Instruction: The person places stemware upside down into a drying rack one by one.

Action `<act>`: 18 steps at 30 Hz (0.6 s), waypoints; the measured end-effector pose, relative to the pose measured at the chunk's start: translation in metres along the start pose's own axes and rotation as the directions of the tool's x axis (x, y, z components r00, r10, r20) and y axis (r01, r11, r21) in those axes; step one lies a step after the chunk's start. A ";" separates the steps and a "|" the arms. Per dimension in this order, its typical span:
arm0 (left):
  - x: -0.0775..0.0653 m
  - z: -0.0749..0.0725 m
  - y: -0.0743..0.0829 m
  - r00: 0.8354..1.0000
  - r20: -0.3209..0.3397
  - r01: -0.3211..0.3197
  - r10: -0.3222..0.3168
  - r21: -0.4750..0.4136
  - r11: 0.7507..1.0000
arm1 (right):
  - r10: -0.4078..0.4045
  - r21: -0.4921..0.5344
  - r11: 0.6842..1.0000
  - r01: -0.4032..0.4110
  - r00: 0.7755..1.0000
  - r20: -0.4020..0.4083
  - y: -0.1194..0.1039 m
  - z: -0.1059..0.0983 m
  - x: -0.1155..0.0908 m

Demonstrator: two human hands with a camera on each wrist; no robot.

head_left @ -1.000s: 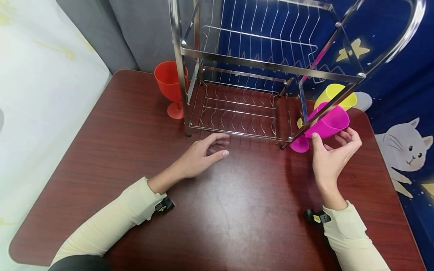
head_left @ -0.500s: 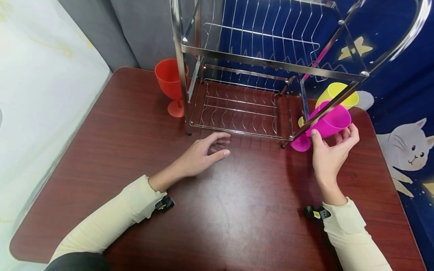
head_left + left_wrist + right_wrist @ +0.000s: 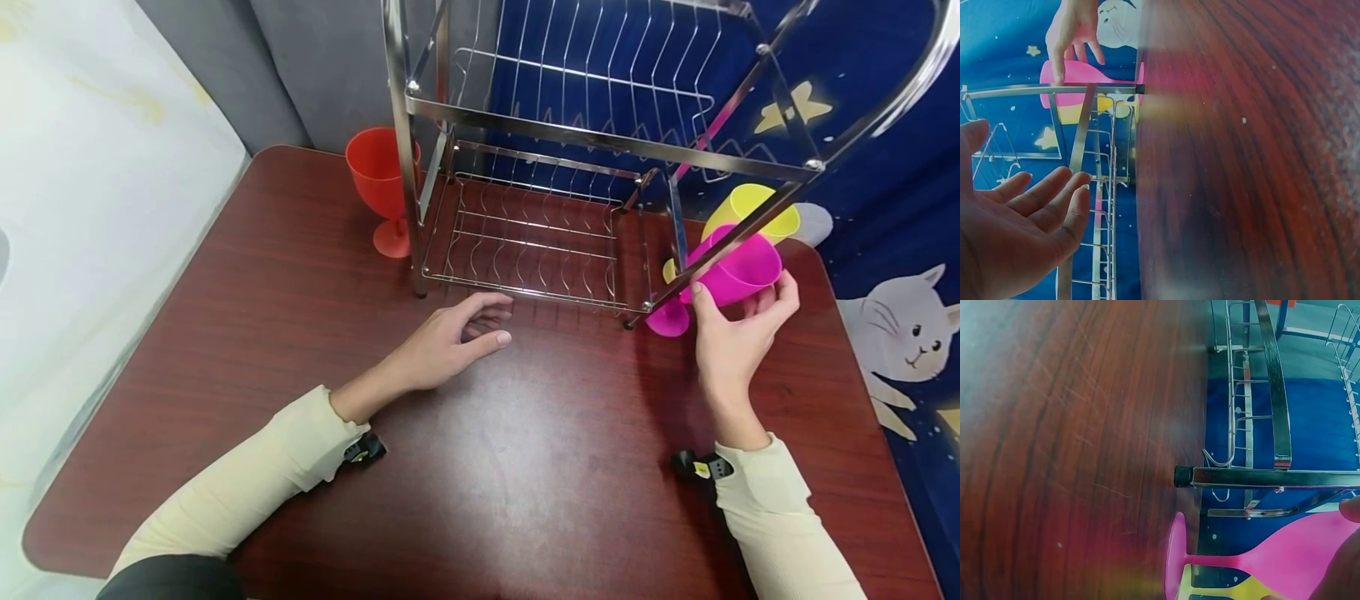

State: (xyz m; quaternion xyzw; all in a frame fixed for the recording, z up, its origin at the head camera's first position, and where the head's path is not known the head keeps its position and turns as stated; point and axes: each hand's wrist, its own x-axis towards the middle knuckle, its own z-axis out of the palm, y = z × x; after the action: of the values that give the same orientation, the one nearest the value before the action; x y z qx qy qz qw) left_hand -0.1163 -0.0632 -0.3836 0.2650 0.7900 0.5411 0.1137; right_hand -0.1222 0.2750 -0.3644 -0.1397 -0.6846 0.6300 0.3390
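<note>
1. Two hands reach over the dark red table (image 3: 525,467); nearer us, our left hand (image 3: 453,342) has loosely bent fingers, thumb apart, with nothing in them. It has hardly stirred over the last second.
2. Further right, our right hand (image 3: 738,337) holds the pink goblet (image 3: 738,279) by its bowl, thumb on one side and fingers round the other. Since a second ago the thumb has crept a little higher and the fingers have come in closer; the whole head view has also slid slightly.
3. The pink goblet has hardly moved against the rack: it stands upright just outside the right front leg, its foot looking flat on the tabletop. We judge that the grip has firmed while the goblet has yet to be carried anywhere.
4. The metal dish rack (image 3: 600,137) stands beyond our left hand, unmoved.
5. The red goblet (image 3: 378,179) stands at its left side, and the yellow goblet (image 3: 748,200) sits behind the pink one, partly hidden; we see neither disturbed.
</note>
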 end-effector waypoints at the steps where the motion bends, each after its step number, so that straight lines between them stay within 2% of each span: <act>1: 0.000 0.000 0.000 1.000 0.000 0.001 -0.001 0.001 1.000 | -0.001 0.000 1.000 0.001 1.000 0.001 0.001 0.000 0.001; 12: 0.000 -0.001 -0.001 1.000 -0.011 -0.005 0.005 0.011 1.000 | -0.007 0.015 1.000 0.007 1.000 -0.030 -0.003 0.001 0.001; 18: 0.000 -0.002 -0.003 0.999 -0.027 -0.022 0.022 0.020 1.000 | 0.002 0.059 0.998 0.000 0.999 -0.046 -0.005 0.003 0.000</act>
State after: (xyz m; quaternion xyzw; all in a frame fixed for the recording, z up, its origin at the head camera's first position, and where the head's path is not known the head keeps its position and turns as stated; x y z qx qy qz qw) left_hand -0.1183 -0.0652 -0.3856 0.2675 0.7938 0.5379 0.0943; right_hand -0.1227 0.2723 -0.3601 -0.1444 -0.6578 0.6466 0.3583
